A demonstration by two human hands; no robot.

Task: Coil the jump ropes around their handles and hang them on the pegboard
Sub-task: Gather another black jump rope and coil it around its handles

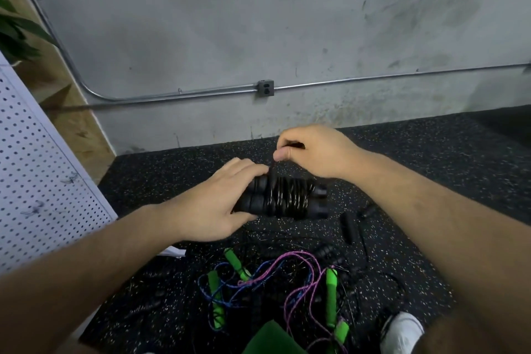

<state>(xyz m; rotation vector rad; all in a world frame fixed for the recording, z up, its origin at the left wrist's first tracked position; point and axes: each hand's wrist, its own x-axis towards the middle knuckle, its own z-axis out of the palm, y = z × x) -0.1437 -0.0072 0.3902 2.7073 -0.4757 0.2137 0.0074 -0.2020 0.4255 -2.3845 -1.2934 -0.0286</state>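
Note:
My left hand (218,204) grips a pair of black jump-rope handles (287,198) held side by side, with black rope coiled in many turns round their middle. Just above the coil, my right hand (310,149) pinches the black rope's free end between thumb and fingers. On the floor below lie loose ropes: a pink-purple rope (293,276) and a blue rope (227,287), both with green handles (331,296), tangled together. More black handles (349,227) and black rope lie beside them. The white pegboard (37,169) stands at the left.
The floor is black speckled rubber matting (431,158) ending at a grey concrete wall with a conduit and an outlet box (265,88). My white shoe (402,330) is at the bottom right. A plant's leaves (17,34) hang at the far left.

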